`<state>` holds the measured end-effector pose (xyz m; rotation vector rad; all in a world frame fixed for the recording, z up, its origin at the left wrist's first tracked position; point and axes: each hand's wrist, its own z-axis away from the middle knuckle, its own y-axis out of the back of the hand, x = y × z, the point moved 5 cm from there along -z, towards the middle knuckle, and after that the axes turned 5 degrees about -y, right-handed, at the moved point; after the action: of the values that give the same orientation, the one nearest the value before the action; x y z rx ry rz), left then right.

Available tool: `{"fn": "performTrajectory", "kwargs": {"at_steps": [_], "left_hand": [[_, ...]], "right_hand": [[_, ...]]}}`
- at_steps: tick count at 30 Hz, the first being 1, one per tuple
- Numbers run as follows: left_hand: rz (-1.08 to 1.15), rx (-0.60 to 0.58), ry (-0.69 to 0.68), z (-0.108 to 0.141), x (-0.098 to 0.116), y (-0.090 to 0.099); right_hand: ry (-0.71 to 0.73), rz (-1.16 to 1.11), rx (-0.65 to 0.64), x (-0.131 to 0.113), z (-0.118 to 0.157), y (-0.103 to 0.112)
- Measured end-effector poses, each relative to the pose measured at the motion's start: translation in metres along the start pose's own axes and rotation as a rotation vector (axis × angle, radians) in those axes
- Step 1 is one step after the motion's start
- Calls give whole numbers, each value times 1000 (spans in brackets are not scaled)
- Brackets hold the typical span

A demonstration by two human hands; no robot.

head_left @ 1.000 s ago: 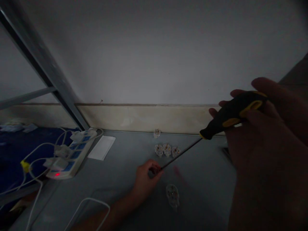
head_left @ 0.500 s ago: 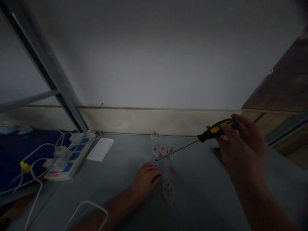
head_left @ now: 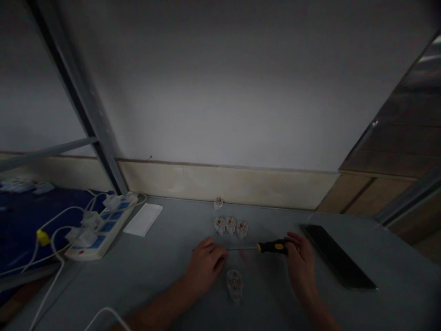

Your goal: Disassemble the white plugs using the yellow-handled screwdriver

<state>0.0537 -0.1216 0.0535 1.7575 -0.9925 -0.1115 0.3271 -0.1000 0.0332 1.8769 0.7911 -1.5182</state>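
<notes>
A screwdriver (head_left: 272, 247) with a black and yellow handle lies level just above the grey table, its tip toward the left. My right hand (head_left: 301, 257) grips the end of its handle. My left hand (head_left: 206, 264) rests on the table with curled fingers at the shaft's tip; whatever they hold is hidden. Three clear plugs (head_left: 230, 225) stand in a row beyond the shaft, and another plug (head_left: 218, 202) is behind them near the wall. Closer to me is a larger clear plug (head_left: 234, 284), between my hands.
A white power strip (head_left: 99, 239) with adapters and cables lies on the left, beside a white paper (head_left: 144, 219). A dark flat panel (head_left: 336, 255) is on the right. A metal frame post (head_left: 103, 156) rises at the left, before the wall.
My right hand has moved down and left, bringing the screwdriver from a slant to level, with its tip at my left hand. The camera view has shifted, showing more of the dark panel.
</notes>
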Motion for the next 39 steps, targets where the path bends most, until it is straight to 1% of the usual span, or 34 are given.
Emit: {"fn": "performTrajectory", "kwargs": {"at_steps": [5,8,10,12,15,18,20,22,24,25,27,28,30,31,32,34,35,37,39], "left_hand": [[41,11,48,-3,0,6],[82,40,73,-4,3,16],[146,52,118,-2,6,24],[247,2,168,3,11,28],[290,-152,192,16,25,23],[232,-243,249,29,35,12],[213,-254,279,33,38,5],[224,-238,273,34,40,2],[263,-212,252,35,42,2],[292,-198,248,36,42,2],[371,-150,256,41,42,2],[418,-120,265,44,42,1],[507,-58,270,49,40,-2],[539,-29,262,51,40,-4],[559,-3,251,53,39,-6],[576,29,233,54,38,-9],[576,36,234,54,38,-10],[575,29,249,52,37,-10],[579,8,261,49,37,-8]], "right_hand": [[57,185,-86,4,4,-7],[124,256,-122,3,6,-11],[159,292,-135,2,7,-12],[179,322,-147,1,9,-13],[185,351,-190,0,14,-16],[207,374,-213,-4,16,-20],[245,396,-192,-10,17,-20],[292,413,-178,-18,20,-19],[340,416,-206,-28,28,-18],[362,412,-242,-33,34,-20],[397,407,-358,-43,51,-25],[412,407,-435,-48,61,-30],[415,421,-628,-53,85,-41],[395,431,-733,-53,97,-48],[331,453,-858,-51,109,-54],[215,502,-998,-45,125,-63],[173,533,-1027,-42,130,-66],[130,561,-1022,-39,134,-69],[81,525,-1010,-38,134,-70]]}}
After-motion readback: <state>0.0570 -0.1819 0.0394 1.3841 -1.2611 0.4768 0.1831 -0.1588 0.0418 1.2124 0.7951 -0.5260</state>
